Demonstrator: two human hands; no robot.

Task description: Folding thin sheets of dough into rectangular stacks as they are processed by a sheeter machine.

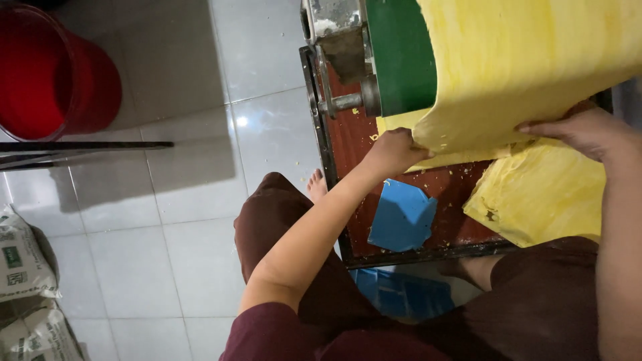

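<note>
We are gripping the soft, floppy yellow dough sheet [528,60] by its near edge, left hand [391,150] pinching it, right hand [582,130] holding it, since it looks tear-prone.

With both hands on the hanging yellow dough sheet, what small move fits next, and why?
Probably draw the dough sheet further down onto the folded stack: left hand and right hand grip its lower edge, which hangs off the green roller just above that stack.
</note>
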